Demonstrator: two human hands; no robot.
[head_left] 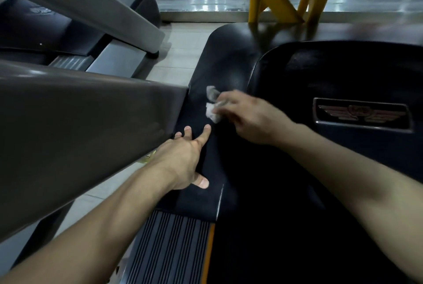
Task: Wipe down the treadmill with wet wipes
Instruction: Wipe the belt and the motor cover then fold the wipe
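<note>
A crumpled white wet wipe [211, 106] lies pressed against the glossy black treadmill motor cover [231, 59].

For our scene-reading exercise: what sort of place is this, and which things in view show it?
Most likely a gym. The right hand grips a wet wipe on a treadmill's black motor cover, a ribbed foot rail runs beside the belt, and a second treadmill stands to the left.

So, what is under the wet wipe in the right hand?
The black treadmill motor cover lies under the wet wipe, held by the right hand. The patch directly beneath is covered, so its state cannot be seen.
</note>
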